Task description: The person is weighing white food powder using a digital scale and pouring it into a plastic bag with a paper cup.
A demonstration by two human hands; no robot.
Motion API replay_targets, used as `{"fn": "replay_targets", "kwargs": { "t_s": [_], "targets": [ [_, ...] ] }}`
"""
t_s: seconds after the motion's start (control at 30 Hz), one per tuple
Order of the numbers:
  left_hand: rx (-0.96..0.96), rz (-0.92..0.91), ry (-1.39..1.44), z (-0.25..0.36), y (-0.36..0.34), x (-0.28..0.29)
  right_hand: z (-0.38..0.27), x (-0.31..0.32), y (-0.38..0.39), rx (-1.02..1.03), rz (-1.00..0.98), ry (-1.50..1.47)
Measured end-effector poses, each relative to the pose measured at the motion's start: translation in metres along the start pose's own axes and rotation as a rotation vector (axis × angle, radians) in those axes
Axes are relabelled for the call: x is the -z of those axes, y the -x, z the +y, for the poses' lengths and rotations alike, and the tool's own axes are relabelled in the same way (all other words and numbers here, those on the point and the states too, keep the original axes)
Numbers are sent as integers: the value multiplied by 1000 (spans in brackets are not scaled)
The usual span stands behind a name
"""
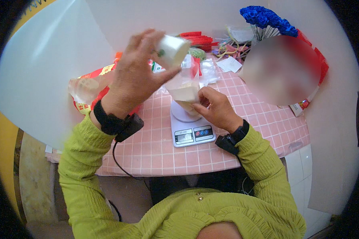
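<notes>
My left hand [133, 71] is raised, its fingers wrapped round a white paper cup [174, 48] with a small green print. The cup is tilted with one end toward the right; its contents are hidden. Below it, my right hand [220, 108] pinches the edge of a small pale plastic bag [185, 93]. The bag stands upright over the round plate of a white kitchen scale [178, 131], whose display is lit. Something pale seems to be inside the bag, too blurred to name.
A red and clear package [93, 85] lies at the left. Behind are red strips [195, 40], clear bags [209, 71] and white paper [229, 64]. Blue artificial roses [267, 19] stand at the back right, above a blurred patch. A pink checked tablecloth [147, 153] covers the table.
</notes>
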State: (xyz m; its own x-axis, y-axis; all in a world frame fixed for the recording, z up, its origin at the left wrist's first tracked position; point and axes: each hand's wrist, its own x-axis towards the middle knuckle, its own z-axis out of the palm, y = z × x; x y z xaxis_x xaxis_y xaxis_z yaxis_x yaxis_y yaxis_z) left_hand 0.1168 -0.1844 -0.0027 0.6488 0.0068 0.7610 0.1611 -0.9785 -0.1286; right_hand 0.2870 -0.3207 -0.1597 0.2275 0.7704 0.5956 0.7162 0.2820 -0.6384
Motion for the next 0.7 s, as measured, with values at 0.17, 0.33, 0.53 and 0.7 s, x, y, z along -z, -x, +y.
{"fn": "replay_targets", "kwargs": {
  "t_s": [0.17, 0.33, 0.53, 0.7],
  "targets": [
    [481, 248, 673, 3, 18, 0, -1, 3, -4, 9, 126, 17],
    [529, 363, 993, 14, 42, -4, 8, 1, -6, 0, 200, 16],
    [567, 399, 1028, 4, 64, -21, 8, -3, -6, -118, 92, -113],
    [631, 470, 1184, 9, 71, -29, 11, -3, -5, -126, 81, -132]
  ]
}}
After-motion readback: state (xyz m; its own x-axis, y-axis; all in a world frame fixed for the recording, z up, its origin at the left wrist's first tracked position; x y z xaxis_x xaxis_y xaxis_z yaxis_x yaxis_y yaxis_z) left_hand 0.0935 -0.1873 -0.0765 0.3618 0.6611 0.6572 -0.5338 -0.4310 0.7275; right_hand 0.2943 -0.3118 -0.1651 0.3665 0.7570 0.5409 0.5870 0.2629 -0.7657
